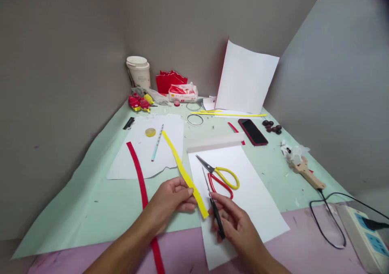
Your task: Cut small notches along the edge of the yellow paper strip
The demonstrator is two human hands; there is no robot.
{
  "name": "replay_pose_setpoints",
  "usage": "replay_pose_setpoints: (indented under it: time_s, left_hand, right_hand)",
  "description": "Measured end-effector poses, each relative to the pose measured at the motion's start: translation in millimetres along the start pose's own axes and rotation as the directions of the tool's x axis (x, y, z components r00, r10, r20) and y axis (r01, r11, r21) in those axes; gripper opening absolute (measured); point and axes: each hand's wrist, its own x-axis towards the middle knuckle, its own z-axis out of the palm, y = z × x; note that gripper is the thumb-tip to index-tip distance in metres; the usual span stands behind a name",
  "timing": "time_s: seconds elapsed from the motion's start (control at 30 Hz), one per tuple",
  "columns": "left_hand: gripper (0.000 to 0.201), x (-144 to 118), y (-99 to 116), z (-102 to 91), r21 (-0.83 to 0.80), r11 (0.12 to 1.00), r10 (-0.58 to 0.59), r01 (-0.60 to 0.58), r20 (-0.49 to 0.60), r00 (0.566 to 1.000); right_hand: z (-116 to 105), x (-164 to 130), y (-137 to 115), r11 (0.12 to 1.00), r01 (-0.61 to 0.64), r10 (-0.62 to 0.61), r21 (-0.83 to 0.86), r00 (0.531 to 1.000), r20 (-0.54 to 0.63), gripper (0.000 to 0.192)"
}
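Observation:
My left hand [176, 195] pinches a long yellow strip [182, 170] between thumb and fingers, near the strip's lower end. Black-handled scissors [217, 217] are in my right hand [237, 219], seen nearly edge-on, with thin blades pointing away from me. Their blades are just right of the yellow strip; whether they are spread I cannot make out. Under both hands' fingertips lies a white paper sheet [249, 193], its far edge curled up. Another pair of scissors [223, 177], with one yellow and one red handle, rests on it. A red strip [138, 166] passes beneath my left forearm.
Left, a torn white sheet [121, 164] carries a pencil [157, 142] and a yellow tape roll [150, 132]. A phone [253, 132] and glue gun [308, 175] lie right, its cord reaching a power strip [364, 233]. A lidded cup [139, 71] stands at the back.

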Motion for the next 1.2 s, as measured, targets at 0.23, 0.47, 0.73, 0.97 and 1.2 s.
replay_pose_setpoints:
  time_s: [0.23, 0.47, 0.73, 0.97, 1.2]
  left_hand:
    - [0.024, 1, 4, -5.2, -0.060, 0.998, 0.008, -0.008, 0.009, 1.000]
    - [0.017, 2, 7, -11.6, -0.092, 0.995, 0.032, -0.031, 0.010, 0.999]
    - [0.017, 2, 7, -14.1, -0.146, 0.988, 0.063, -0.052, 0.068, 0.996]
    - [0.015, 1, 9, -14.3, -0.199, 0.979, 0.056, -0.042, 0.064, 0.996]
    - [0.014, 0, 9, -13.8, -0.173, 0.984, 0.051, -0.042, 0.051, 0.997]
  right_hand:
    - [-11, -2, 10, 0.940, 0.199, -0.188, -0.277, 0.980, 0.066, 0.045]
    - [-15, -3, 2, 0.848, 0.255, -0.229, -0.465, 0.967, 0.111, 0.046]
    - [-9, -5, 0, 0.836, 0.271, -0.242, -0.477, 0.963, 0.123, 0.048]
    - [-9, -6, 3, 0.769, 0.326, -0.282, -0.550, 0.945, 0.166, 0.051]
    - [-8, -4, 4, 0.717, 0.379, -0.334, -0.585, 0.924, 0.189, 0.051]
